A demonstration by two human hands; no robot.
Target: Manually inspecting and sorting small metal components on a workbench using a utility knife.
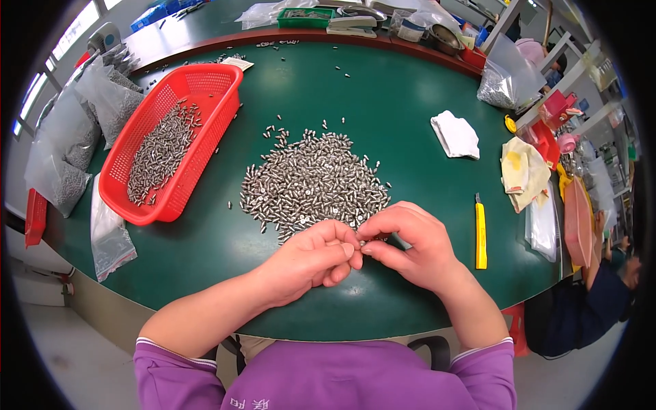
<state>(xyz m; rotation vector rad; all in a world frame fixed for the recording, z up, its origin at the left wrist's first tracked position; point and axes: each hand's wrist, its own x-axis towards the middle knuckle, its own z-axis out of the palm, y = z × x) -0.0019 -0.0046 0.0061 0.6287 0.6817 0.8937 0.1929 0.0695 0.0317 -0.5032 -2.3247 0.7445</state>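
A heap of small, silvery, bullet-shaped metal parts (314,178) is spread over the green tabletop. At its near edge my two hands meet, fingertips almost touching. My right hand (417,242) pinches one small metal part (363,243) between thumb and forefinger. My left hand (307,260) is closed, its thumb pressed toward the curled fingers beside that part; whatever lies inside is hidden. To the left, a red plastic basket (198,160) with slotted walls holds many more of the same parts.
Bags of metal parts (65,150) line the left edge, with a flat plastic bag (109,236) before them. On the right are a white cloth (456,135), a yellow cutter knife (481,236) and a stained cloth (523,171). A green tray (305,21) stands on the back ledge. Another person (588,301) is at far right.
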